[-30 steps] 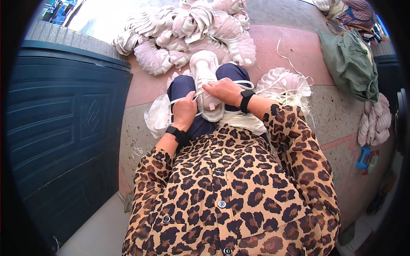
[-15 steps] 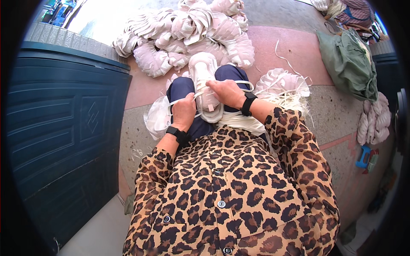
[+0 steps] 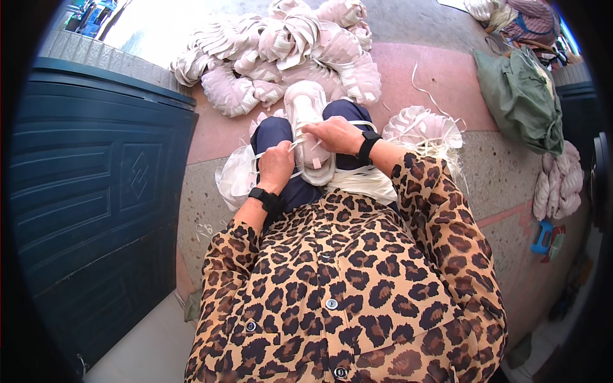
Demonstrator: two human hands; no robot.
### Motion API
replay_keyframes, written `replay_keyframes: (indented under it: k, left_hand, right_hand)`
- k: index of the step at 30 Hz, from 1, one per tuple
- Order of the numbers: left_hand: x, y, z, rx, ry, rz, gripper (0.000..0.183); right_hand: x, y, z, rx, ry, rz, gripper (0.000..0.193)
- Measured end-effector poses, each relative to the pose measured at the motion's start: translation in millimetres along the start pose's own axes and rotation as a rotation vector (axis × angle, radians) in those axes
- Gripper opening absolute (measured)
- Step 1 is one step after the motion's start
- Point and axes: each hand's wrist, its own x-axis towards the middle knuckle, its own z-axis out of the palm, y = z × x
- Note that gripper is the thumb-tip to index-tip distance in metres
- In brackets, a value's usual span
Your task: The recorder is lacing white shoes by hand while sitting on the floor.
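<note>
A pale pink shoe upper [image 3: 305, 99] lies lengthwise between my knees, with a cream shoelace [image 3: 306, 135] threaded partway across it. Along its left edge my left hand [image 3: 276, 165] is closed, thumb and fingers pinched on the lace. From the other side my right hand [image 3: 336, 135] reaches over the upper's middle, its fingers pinched together on the lace. A loose length of lace loops past my right wrist over the dark trouser leg. The exact fingertip grip is too small to make out.
Stacked shoe uppers [image 3: 274, 51] form a big heap ahead. More uppers [image 3: 418, 124] and a bundle of cream laces [image 3: 364, 182] lie to the right of and below my knees. A green sack [image 3: 520, 96] rests far right, a blue-handled object [image 3: 543, 236] nearer. A dark blue door [image 3: 102, 185] stands left.
My right hand has shifted slightly left across the upper, closer to my left hand. The left hand stays nearly in place. The lace loop at my right wrist sits closer in.
</note>
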Motion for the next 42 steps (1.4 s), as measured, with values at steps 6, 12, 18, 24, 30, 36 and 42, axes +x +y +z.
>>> replay_keyframes:
  k: [6, 12, 18, 24, 30, 36, 42]
  left_hand:
    - [1.8, -1.3, 1.5, -0.065, -0.005, -0.03, 0.018]
    - [5.5, 2.0, -3.4, -0.086, -0.032, -0.08, 0.02]
    - [27.5, 8.0, -8.1, -0.207, -0.207, -0.084, 0.024]
    - [39.5, -29.9, -43.9, -0.731, -0.647, -0.801, 0.022]
    - [19.1, -149.4, -101.1, -1.311, -0.378, -1.022, 0.029]
    - [-3.0, -247.4, -186.8, -1.853, 0.348, -0.539, 0.021]
    - [22.0, -171.5, -170.5, -1.491, 0.386, -0.44, 0.015]
  right_hand:
    - [-0.5, 11.7, -2.3, 0.105, -0.15, 0.006, 0.033]
    - [-3.3, 22.7, 13.1, 0.264, -0.08, 0.058, 0.027]
    - [2.8, 25.8, 4.5, 0.653, -0.104, 0.527, 0.028]
    - [16.0, 7.1, 0.9, 0.258, 0.08, 0.491, 0.035]
    - [-25.3, 52.8, -32.4, 0.709, 0.001, 0.92, 0.036]
    - [-58.3, 44.1, -28.4, 0.919, 0.028, 0.75, 0.019]
    - [-40.0, 16.0, 2.3, 0.745, -0.011, 0.587, 0.034]
